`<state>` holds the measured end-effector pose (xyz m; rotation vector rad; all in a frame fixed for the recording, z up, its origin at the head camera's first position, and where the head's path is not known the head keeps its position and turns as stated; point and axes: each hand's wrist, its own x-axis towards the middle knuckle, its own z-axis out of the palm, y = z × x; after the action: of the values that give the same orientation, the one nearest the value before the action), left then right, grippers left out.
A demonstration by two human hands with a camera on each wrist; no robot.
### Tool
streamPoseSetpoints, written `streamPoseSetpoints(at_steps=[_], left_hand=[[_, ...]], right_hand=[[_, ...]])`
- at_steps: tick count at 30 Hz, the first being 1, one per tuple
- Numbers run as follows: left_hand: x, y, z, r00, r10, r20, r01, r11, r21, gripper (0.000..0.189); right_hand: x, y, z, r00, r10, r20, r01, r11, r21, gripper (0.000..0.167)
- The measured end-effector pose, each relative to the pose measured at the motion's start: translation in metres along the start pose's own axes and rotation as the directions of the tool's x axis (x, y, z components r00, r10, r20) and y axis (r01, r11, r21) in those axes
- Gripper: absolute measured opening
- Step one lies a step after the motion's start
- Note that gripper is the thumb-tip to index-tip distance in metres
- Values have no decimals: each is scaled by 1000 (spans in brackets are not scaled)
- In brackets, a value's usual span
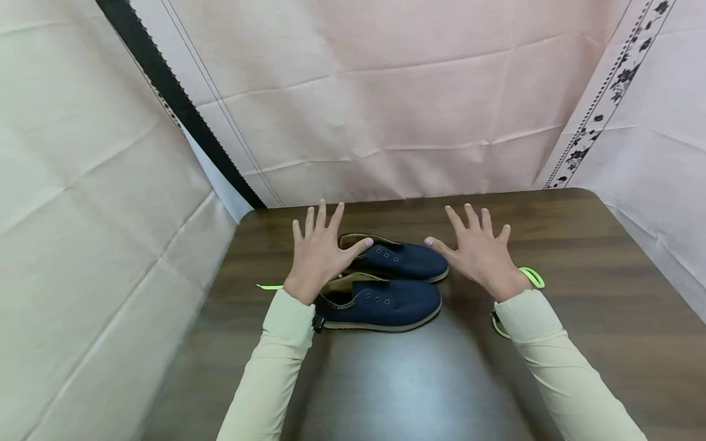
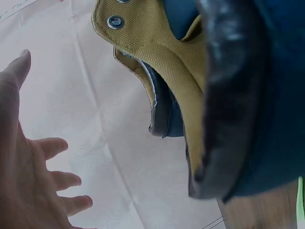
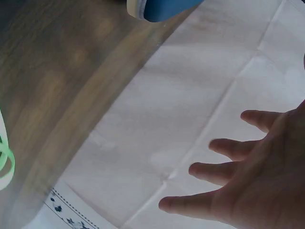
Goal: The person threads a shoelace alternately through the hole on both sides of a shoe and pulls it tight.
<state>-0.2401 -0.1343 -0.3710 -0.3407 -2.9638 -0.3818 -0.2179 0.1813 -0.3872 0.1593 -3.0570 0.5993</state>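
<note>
Two blue shoes | head: both toes | right wrist: one toe

near shoe, far shoe | navy, tan-lined | upright, side-by-side | on table

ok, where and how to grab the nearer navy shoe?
Probably pinch the open collar of the nearer shoe, left hand coming from above. The shoe sits upright, toe pointing right, so the collar lies on the left hand's side.

Far shoe partly hidden; tabletop cropped
</note>
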Motion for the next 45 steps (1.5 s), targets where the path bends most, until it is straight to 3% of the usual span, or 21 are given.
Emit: streamPoseSetpoints(at_steps=[13, 16, 19, 24, 29, 32, 36, 40, 42, 45], left_hand=[[-33, 10, -8, 995, 89, -40, -92, 992, -91, 97], [-42, 13, -8, 995, 97, -29, -100, 983, -154, 91], [-54, 12, -8, 996, 94, -1, -91, 965, -248, 83], [-69, 6, -3, 995, 99, -5, -94, 925, -369, 60], [-78, -1, 5, 996, 86, -24, -87, 855, -512, 39], [-83, -6, 11, 998, 58, -31, -66, 866, -495, 33], [-88, -12, 19, 998, 36, -44, -52, 900, -432, 32], [-94, -12, 26, 998, 40, -42, -54, 909, -413, 34], [-96, -9, 30, 998, 52, -33, -61, 917, -393, 36], [-98, -3, 36, 996, 87, -34, -94, 934, -346, 38]], right_hand=[[-48, 2, -6, 990, -48, -130, 45, 999, -25, 96], [-55, 9, -6, 986, -44, -164, 44, 999, -4, 97], [-64, 20, -7, 983, -29, -183, 37, 999, 39, 97], [-75, 44, -6, 993, 9, -115, 9, 988, 155, 83], [-84, 71, -2, 994, 16, -108, 6, 980, 198, 59], [-86, 82, -2, 995, 2, -99, 16, 982, 187, 46], [-89, 89, -2, 999, -29, 44, 20, 984, 180, 35], [-103, 95, 4, 978, -19, 206, -7, 993, 122, 17], [-114, 99, 8, 970, -6, 242, -14, 996, 82, 17], [-127, 106, 15, 973, 8, 232, -18, 999, 42, 23]])
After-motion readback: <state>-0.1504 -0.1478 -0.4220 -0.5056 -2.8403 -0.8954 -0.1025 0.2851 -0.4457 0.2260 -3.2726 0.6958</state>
